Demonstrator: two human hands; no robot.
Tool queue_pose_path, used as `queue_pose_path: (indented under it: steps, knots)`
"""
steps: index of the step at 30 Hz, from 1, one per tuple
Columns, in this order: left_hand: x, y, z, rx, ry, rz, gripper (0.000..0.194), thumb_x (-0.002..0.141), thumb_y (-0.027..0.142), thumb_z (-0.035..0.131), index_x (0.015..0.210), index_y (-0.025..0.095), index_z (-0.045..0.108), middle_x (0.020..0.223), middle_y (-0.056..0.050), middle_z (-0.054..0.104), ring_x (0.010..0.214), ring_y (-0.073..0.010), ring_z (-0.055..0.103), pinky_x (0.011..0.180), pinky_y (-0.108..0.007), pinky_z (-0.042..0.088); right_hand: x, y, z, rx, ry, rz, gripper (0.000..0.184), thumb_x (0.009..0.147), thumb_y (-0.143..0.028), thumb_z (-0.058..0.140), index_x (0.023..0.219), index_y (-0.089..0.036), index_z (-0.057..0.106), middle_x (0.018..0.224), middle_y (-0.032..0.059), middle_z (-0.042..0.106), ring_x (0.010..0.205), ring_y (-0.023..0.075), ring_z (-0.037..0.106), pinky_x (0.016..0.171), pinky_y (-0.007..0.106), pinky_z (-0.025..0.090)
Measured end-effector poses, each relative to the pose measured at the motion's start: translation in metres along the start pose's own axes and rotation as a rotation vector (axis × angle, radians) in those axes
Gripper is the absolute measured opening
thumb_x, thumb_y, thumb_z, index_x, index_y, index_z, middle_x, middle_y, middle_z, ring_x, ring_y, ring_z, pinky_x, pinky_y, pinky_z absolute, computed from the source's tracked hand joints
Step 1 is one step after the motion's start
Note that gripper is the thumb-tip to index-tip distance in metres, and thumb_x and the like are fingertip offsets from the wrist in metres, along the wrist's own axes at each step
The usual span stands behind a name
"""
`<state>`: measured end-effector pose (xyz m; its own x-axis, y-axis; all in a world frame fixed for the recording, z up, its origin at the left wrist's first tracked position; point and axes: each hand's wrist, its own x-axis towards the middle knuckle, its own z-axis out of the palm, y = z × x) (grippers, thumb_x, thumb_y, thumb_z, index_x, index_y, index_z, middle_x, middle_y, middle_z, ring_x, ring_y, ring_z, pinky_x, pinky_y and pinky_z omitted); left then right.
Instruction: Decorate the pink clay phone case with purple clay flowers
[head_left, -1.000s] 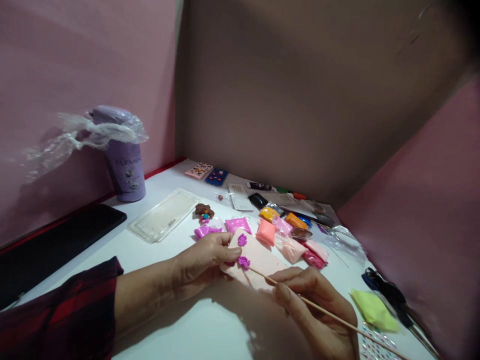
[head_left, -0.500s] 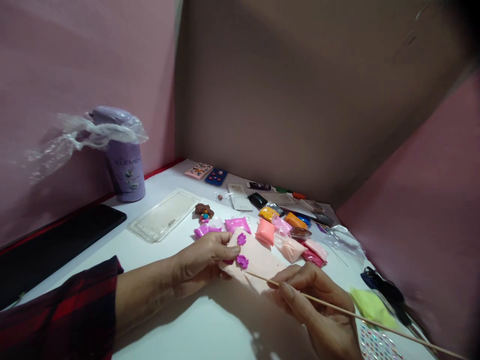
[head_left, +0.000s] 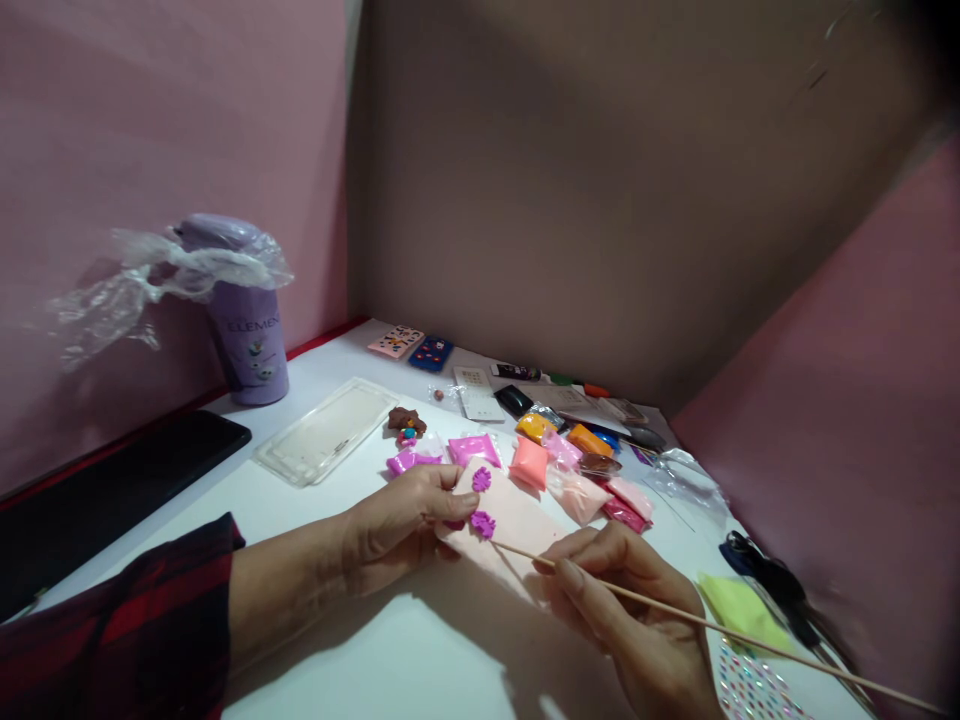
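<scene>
While the near left edge of a pale pink card [head_left: 521,525] is pinched between the thumb and curled fingers of the left hand [head_left: 405,508], a thin wooden stick [head_left: 645,600] is gripped by the right hand [head_left: 637,620], whose thumb and forefinger are closed around it. Neither hand is spread open. The card is held tilted above the white table [head_left: 360,660], and whether it is also touched by the right fingers cannot be told. On the card, two magenta flower shapes are seen, an upper flower [head_left: 481,480] and a lower flower [head_left: 483,525]; the stick's tip is placed just beside the lower one, though contact cannot be made out. Beyond the hands, a pink packet [head_left: 474,450], a coral packet [head_left: 529,463] and other colored packets are bunched together. Farther left, a brown lump [head_left: 407,420] is seen near a clear case [head_left: 328,432], and a purple cup [head_left: 251,345] is draped in clear plastic [head_left: 225,268] near the wall. To the right, a yellow-green packet [head_left: 742,610] is laid near a sheet of small gems [head_left: 757,685], partly covered by the stick's far end.
</scene>
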<state>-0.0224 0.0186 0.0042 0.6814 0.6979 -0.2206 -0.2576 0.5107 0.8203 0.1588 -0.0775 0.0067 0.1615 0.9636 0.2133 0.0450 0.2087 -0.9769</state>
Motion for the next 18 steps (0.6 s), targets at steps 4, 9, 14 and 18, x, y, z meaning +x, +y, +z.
queue_pose_path:
  steps: [4, 9, 14, 18]
  knots:
    - [0.0011, -0.0001, 0.0003, 0.023, 0.005, -0.011, 0.018, 0.069, 0.022, 0.07, 0.08, 0.012, 0.058, 0.069, -0.003, 0.056, 0.054, -0.0076, 0.049, 0.049, -0.019, 0.032, 0.0001, 0.0023, 0.0006, 0.026, 0.017, 0.032, 0.017, 0.076, -0.031, 0.069, 0.066, -0.018, 0.062, 0.071, 0.0032, 0.063, 0.052, 0.0112, 0.052, 0.043, 0.02, 0.038]
    - [0.0011, -0.0003, -0.0007, 0.056, 0.0, -0.013, 0.015, 0.073, 0.022, 0.066, 0.078, 0.012, 0.055, 0.071, -0.003, 0.053, 0.056, -0.0072, 0.047, 0.052, -0.019, 0.033, 0.0007, 0.0019, 0.0026, 0.079, 0.014, 0.03, 0.017, 0.076, -0.03, 0.07, 0.066, -0.018, 0.061, 0.069, 0.0025, 0.064, 0.046, 0.0083, 0.048, 0.039, 0.02, 0.033]
    - [0.0013, -0.0007, -0.0023, 0.059, -0.009, -0.018, 0.019, 0.072, 0.024, 0.068, 0.079, 0.012, 0.055, 0.07, -0.002, 0.052, 0.056, -0.0073, 0.046, 0.052, -0.019, 0.032, 0.0026, 0.0005, 0.0019, 0.103, 0.007, 0.044, 0.018, 0.076, -0.03, 0.07, 0.065, -0.018, 0.063, 0.068, 0.0026, 0.065, 0.05, 0.0092, 0.052, 0.044, 0.019, 0.038]
    - [0.001, -0.0008, -0.0024, 0.063, -0.02, -0.02, 0.02, 0.072, 0.025, 0.069, 0.08, 0.012, 0.056, 0.073, -0.003, 0.054, 0.059, -0.0083, 0.048, 0.053, -0.02, 0.033, 0.0032, 0.0019, 0.0006, 0.135, 0.008, 0.042, 0.019, 0.076, -0.028, 0.07, 0.065, -0.017, 0.061, 0.069, 0.0017, 0.065, 0.05, 0.0082, 0.052, 0.045, 0.018, 0.041]
